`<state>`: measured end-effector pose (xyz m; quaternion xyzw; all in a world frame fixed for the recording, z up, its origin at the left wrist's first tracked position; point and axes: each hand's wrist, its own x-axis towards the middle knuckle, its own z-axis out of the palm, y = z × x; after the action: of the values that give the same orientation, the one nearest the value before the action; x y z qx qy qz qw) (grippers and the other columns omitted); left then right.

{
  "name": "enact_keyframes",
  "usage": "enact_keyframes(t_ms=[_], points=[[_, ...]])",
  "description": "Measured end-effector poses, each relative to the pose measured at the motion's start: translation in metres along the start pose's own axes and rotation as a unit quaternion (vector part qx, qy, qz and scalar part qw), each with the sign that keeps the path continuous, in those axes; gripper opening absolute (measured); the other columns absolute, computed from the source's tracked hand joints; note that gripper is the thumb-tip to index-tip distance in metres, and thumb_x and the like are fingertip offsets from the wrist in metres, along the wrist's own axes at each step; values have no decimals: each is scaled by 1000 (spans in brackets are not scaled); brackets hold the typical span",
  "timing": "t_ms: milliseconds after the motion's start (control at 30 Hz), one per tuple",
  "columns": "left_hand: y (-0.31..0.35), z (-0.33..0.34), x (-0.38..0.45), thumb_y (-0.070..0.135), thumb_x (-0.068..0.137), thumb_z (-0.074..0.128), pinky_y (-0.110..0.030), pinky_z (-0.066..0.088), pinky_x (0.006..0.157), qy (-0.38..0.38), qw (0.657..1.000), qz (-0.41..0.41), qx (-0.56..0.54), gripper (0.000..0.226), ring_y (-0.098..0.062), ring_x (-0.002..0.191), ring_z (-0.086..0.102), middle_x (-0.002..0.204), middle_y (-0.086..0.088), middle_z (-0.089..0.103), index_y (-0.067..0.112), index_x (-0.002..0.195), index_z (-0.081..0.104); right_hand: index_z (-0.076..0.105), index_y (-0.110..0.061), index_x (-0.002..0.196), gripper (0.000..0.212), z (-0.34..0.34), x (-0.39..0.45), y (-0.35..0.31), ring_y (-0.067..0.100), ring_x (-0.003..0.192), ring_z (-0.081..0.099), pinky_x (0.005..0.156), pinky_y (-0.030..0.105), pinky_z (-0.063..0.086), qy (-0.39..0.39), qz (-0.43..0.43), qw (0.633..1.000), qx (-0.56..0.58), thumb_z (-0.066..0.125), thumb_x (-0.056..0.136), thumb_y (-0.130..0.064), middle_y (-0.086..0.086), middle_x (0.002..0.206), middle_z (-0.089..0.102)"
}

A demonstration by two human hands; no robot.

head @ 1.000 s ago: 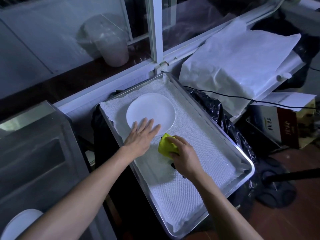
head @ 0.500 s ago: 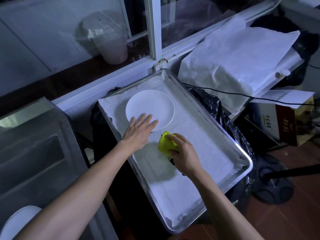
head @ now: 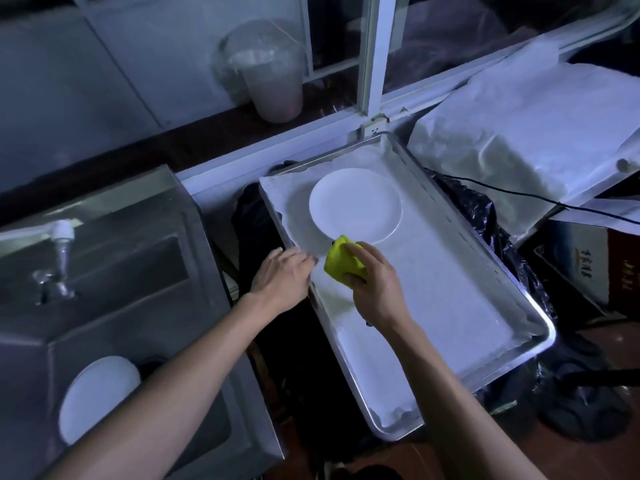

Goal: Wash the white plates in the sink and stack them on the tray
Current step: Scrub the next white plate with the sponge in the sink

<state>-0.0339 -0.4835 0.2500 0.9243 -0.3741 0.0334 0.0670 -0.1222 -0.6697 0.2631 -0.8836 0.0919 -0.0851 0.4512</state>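
A white plate [head: 356,204] lies flat at the far end of a metal tray [head: 540,320] lined with white cloth. My right hand [head: 375,285] holds a yellow-green sponge [head: 341,261] just below the plate's near rim. My left hand [head: 282,275] hovers over the tray's left edge, fingers apart, holding nothing, clear of the plate. A second white plate [head: 98,396] rests in the steel sink [head: 114,306] at the lower left, partly hidden by my left forearm.
A tap [head: 60,258] hangs over the sink's back wall. A lidded plastic cup [head: 266,77] stands on the window ledge. White wrapped bundles [head: 519,133] and a black cable [head: 519,194] lie right of the tray, black bags beneath it.
My left hand has come off the plate and drawn back left to the tray's edge. The view has swung left, bringing the sink and its plate into sight.
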Motion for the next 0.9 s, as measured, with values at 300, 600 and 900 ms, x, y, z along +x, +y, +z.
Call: enact_keyframes(t_ms=[300, 600, 900], points=[[-78, -28, -139, 14, 93, 62, -43, 52, 87, -35, 984, -164, -60, 30, -40, 104, 64, 111, -20, 71, 3, 119, 71, 61, -15, 133, 62, 110, -6, -92, 22, 119, 56, 94, 20, 41, -71, -105, 992, 5, 68, 76, 8, 1, 139, 56], [-194, -28, -323, 22, 94, 57, -42, 54, 89, -50, 939, -323, -108, 37, -32, 119, 60, 130, -6, 66, 18, 130, 65, 58, -12, 137, 63, 268, -54, -196, 31, 122, 55, 99, 33, 45, -178, -155, 972, -23, 67, 78, 9, 7, 141, 53], [-281, 7, -482, 29, 101, 51, -42, 44, 105, -71, 837, -497, -219, 44, -24, 133, 49, 147, 0, 54, 24, 145, 51, 60, -7, 134, 63, 424, -101, -263, 34, 112, 58, 88, 33, 45, -267, -183, 945, -51, 68, 75, 11, 12, 131, 58]])
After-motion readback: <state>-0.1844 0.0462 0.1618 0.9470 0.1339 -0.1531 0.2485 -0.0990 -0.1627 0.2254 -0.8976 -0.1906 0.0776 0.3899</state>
